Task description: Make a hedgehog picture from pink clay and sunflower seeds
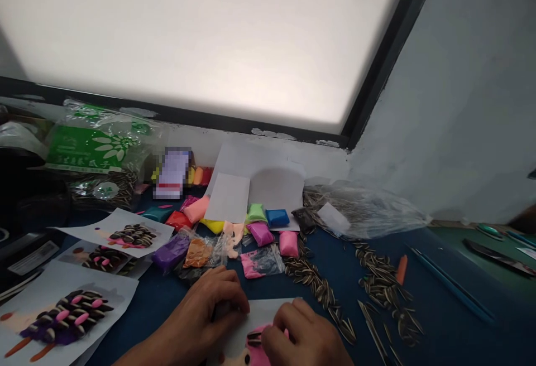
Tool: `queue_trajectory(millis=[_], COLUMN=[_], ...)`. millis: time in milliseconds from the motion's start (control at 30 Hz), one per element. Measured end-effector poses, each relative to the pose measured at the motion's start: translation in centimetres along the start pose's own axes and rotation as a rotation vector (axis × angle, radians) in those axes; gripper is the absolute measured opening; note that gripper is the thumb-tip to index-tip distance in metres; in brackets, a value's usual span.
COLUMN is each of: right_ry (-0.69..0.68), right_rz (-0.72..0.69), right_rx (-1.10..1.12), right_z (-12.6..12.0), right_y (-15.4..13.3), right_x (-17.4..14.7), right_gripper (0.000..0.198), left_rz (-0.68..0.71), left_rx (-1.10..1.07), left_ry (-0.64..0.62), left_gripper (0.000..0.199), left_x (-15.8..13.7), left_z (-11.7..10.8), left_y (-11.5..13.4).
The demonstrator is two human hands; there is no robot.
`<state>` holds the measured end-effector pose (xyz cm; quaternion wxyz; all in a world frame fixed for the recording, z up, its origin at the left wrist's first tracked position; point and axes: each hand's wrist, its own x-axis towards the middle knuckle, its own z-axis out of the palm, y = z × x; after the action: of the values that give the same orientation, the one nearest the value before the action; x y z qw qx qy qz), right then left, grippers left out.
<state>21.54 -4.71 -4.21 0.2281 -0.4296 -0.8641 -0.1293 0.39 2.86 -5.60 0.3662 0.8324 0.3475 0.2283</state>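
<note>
Pink clay (260, 356), seemingly soft, is being covered at bottom centre by the closely curled right hand (307, 333), its pinch hidden, while the likely light, bendable card (262, 309), best held by its edges, is being flanked by the loosely curled left hand (214, 304), hold unclear.

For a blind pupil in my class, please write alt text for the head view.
A person's left hand and right hand are over a white card bearing a pink shape and dark seeds. Around them on a blue surface lie bright packets, loose striped seeds and, at left, seed-decorated cards.
</note>
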Motion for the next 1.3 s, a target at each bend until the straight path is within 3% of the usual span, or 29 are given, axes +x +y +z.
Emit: queue_trajectory(millis=[100, 167, 300, 467, 633, 933, 1067, 1167, 1300], right_ry=[0.014, 0.015, -0.153, -0.241, -0.272, -0.238, -0.209, -0.146, -0.139], right_rz=[0.065, 0.181, 0.295, 0.339, 0.337, 0.210, 0.189, 0.199, 0.298], right_rx=[0.004, -0.026, -0.075, -0.088, -0.088, -0.195, -0.208, -0.128, 0.272], right_z=[-0.4, -0.6, -1.0, -1.3, -0.7, 1.4, 1.0, -0.3, -2.1], right_y=[1.6, 3.2, 5.6, 6.2, 6.1, 6.9, 6.9, 6.4, 4.9], right_x=[0.2, 0.3, 0.6, 0.8, 0.7, -0.2, 0.0, 0.6, 1.1], right_gripper=[0.022, 0.025, 0.024, 0.023, 0.022, 0.026, 0.025, 0.021, 0.023], left_rz=[-0.001, 0.004, 0.017, 0.020, 0.022, -0.001, -0.004, 0.000, 0.033], left_rx=[-0.021, -0.025, 0.009, -0.003, -0.002, 0.021, 0.000, -0.006, -0.003], left_ry=[0.013, 0.010, 0.001, 0.007, 0.007, 0.001, 0.014, 0.018, 0.041], left_gripper=[0.018, 0.018, 0.017, 0.018, 0.018, 0.018, 0.019, 0.019, 0.018], left_x=[0.0, -0.1, -0.1, -0.2, -0.2, -0.1, -0.2, -0.2, -0.1], left_z=[0.1, 0.1, 0.2, 0.2, 0.3, 0.2, 0.2, 0.2, 0.5], left_y=[0.0, -0.1, -0.3, -0.4, -0.5, -0.2, -0.1, -0.1, -0.6])
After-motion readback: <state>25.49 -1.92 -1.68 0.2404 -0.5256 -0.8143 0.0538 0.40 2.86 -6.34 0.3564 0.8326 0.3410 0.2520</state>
